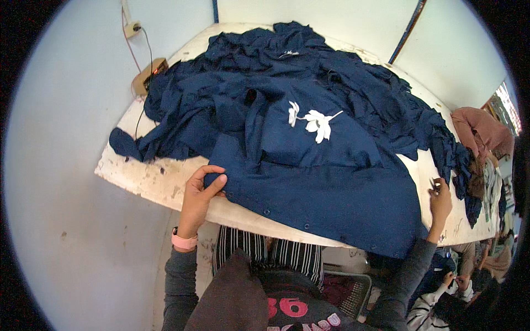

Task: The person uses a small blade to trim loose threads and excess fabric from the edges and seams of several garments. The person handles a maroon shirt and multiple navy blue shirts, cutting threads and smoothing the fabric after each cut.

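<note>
A dark blue button-front garment (331, 190) with white flower decoration (318, 126) lies spread toward me, its buttoned edge running along the front of the table. My left hand (201, 190) pinches a corner of it between thumb and fingers. To the right of the cloth, my right hand (440, 203) is closed on a small dark object that looks like a tool; its kind is too small to tell. Part of the garment hangs over the table's front edge near my right forearm.
A large heap of dark blue cloth (232, 71) covers the back of the pale table (138, 176). A brown box (149, 76) with a cable stands at the back left. Below is a basket (359, 292). Other people sit at the right, including one with striped sleeves (428, 309).
</note>
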{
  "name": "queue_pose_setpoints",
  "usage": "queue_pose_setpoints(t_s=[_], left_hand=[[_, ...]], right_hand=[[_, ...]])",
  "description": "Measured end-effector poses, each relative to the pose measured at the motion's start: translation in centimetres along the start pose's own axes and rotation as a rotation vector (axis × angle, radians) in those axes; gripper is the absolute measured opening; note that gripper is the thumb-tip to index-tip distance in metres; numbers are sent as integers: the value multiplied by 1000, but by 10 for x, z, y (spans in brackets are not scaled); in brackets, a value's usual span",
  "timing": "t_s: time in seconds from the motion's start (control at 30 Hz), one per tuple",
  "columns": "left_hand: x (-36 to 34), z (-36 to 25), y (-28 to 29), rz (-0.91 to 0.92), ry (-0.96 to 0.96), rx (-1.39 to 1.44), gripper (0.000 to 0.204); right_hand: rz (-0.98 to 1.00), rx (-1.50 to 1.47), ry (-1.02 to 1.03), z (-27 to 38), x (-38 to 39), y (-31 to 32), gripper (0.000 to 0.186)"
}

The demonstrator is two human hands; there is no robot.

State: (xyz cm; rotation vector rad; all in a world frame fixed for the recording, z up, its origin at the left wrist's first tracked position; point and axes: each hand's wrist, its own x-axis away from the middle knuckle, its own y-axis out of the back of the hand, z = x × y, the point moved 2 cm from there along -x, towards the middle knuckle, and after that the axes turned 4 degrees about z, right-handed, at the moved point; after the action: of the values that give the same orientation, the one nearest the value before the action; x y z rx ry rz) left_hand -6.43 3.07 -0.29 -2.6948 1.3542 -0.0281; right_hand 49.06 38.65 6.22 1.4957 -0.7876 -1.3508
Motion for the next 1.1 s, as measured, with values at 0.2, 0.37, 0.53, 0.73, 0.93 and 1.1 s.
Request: queue_pose_setpoints(t_s=[0.2, 0.37, 0.53, 0.73, 0.93, 1.1], left_hand=[[25, 11, 3, -71, 42, -33, 22], [27, 20, 16, -50, 33, -148, 26], [27, 32, 22, -74, 62, -145, 32], [27, 42, 22, -94, 13, -132, 32], [28, 40, 22, -109, 14, -132, 32], [26, 40, 22, -109, 12, -140, 32]], right_hand=[[292, -814, 193, 169, 87, 7, 44], [488, -985, 465, 285, 147, 11, 27], [306, -759, 845, 349, 185, -7, 27], [230, -671, 957, 366, 201, -14, 28], [183, -573, 1052, 374, 208, -18, 29], [182, -580, 1040, 373, 208, -19, 28]])
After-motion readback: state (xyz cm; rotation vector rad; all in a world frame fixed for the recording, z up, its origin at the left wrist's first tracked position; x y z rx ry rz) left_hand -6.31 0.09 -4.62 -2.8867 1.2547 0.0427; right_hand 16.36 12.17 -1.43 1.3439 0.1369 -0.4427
